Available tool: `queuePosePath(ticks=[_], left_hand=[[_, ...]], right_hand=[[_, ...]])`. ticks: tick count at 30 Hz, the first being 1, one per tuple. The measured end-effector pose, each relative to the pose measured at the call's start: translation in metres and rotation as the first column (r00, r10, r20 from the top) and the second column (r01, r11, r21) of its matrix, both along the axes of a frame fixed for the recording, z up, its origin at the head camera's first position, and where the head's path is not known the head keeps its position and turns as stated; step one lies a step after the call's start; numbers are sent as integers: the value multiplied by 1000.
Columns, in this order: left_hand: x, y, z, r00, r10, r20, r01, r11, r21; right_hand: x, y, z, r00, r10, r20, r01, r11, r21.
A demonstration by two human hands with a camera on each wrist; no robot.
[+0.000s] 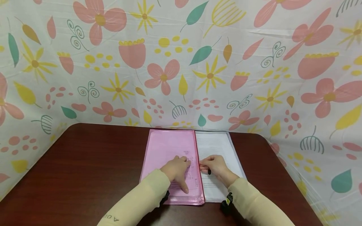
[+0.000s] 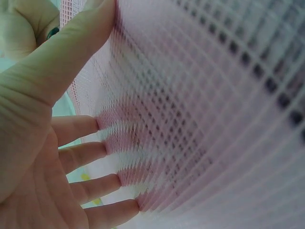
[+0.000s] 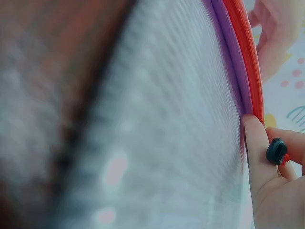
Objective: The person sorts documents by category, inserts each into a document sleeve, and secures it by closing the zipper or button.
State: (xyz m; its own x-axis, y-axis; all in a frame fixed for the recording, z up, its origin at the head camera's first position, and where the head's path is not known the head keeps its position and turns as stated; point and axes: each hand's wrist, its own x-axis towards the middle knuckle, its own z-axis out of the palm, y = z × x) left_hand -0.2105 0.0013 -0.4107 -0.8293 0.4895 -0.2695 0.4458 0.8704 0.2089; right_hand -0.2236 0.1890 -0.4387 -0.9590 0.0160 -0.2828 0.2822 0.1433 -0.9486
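Nearest the head camera, two cream sleeves come in from the bottom edge, the left sleeve (image 1: 135, 204) bearing small dark letters near the cuff, the right sleeve (image 1: 254, 204) beside a small black object (image 1: 227, 204) that sits at the wrist on the tabletop (image 1: 85, 169). The tabletop is dark reddish-brown wood with rounded far corners.

Going from the left: the left hand (image 1: 177, 171) lies palm down on a pink mesh zipper pouch (image 1: 167, 150), its fingers straight and spread, pressing flat on the pouch's lower right part. In the left wrist view the fingertips (image 2: 102, 125) and the thumb touch the pink mesh, which fills the frame in a blur. The pouch lies flat near the middle of the tabletop, its long side running away from the person, with faint print showing through the mesh and a zip along its right edge.

Just to the right, the right hand (image 1: 216, 166) rests at that zip edge, thumb and forefinger pinching a small dark zipper pull (image 1: 209, 171). The right wrist view shows the pull (image 3: 276, 150) held between fingers, beside the red and purple zip band (image 3: 243, 62).

Under the right hand a stack of printed white sheets (image 1: 217, 147) lies touching the pouch's right side, reaching to the far edge of the tabletop.

Behind and to both sides hangs a white floral cloth (image 1: 181, 62) with pink flowers, yellow stars and green leaves
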Motion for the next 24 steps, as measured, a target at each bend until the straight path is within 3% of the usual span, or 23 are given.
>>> queuePosePath(ticks=[11,24], left_hand=[[4,7,-2,999,-24,-32,23,999,-29],[3,6,-1,1000,-7,-19,7,1000,-7]], right_hand=[[-11,5,3,999,27,-17,-27,999,41],[-24,2,7,999,42,-12,-41,994,97]])
